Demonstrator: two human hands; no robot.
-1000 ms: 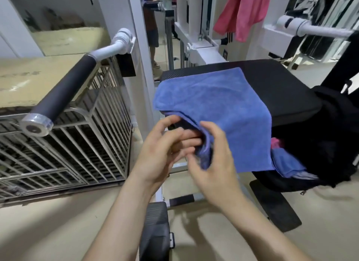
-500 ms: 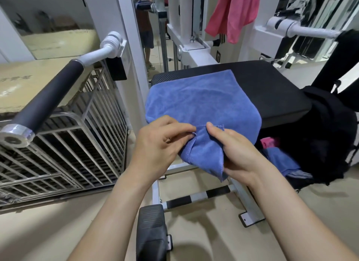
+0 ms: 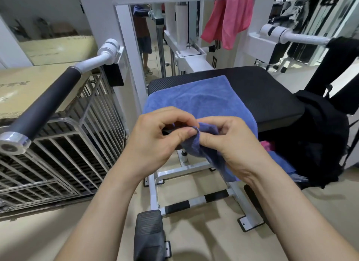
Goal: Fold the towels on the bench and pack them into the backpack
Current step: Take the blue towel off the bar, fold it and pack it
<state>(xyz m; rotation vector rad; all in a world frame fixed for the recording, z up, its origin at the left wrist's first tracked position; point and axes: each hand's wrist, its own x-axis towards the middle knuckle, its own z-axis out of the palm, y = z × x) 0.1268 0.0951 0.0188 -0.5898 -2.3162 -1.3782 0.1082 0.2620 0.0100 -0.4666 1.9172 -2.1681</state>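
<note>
White gym-machine framing and a metal cage [image 3: 58,144] surround a black padded bench [image 3: 262,97], where a blue towel [image 3: 194,99] lies spread, its near edge hanging off the front. A black backpack [image 3: 320,144] sits open just right of the bench, blue and pink cloth visible inside. A pink towel [image 3: 229,18] hangs behind. Left hand [image 3: 155,138] and right hand [image 3: 231,144] both pinch the towel's near corner, fingertips almost meeting.

Beige floor [image 3: 204,239]; white gym frame [image 3: 124,37]; metal grate [image 3: 58,154] leftward.
</note>
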